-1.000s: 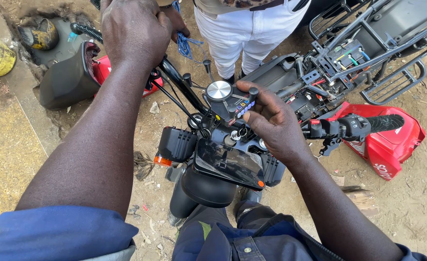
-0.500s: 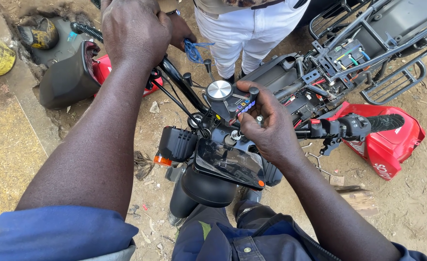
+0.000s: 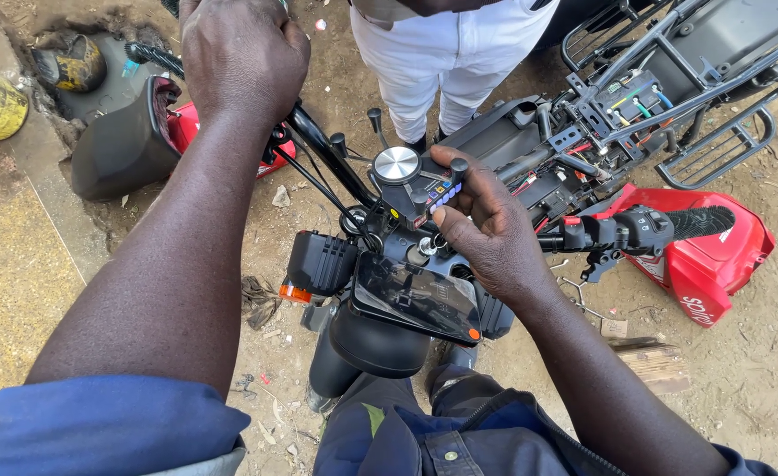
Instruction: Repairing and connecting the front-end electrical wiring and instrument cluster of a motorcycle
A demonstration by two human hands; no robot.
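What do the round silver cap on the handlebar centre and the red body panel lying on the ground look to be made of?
The round silver cap looks like bare metal, probably machined aluminium or chrome: it shows fine concentric rings and a bright glare. The red body panel looks like glossy moulded plastic: smooth curved shell, even colour, soft highlights. Neither can be confirmed by sight alone.

Two hands (image 3: 246, 62), one handlebar (image 3: 644, 227), two red panels (image 3: 715, 264).

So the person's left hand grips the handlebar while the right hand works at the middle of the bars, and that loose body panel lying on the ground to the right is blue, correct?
Not quite: the head view shows the loose body panel on the ground is red, not blue. The rest holds: the left hand grips the handlebar, and the right hand works at the middle of the bars.
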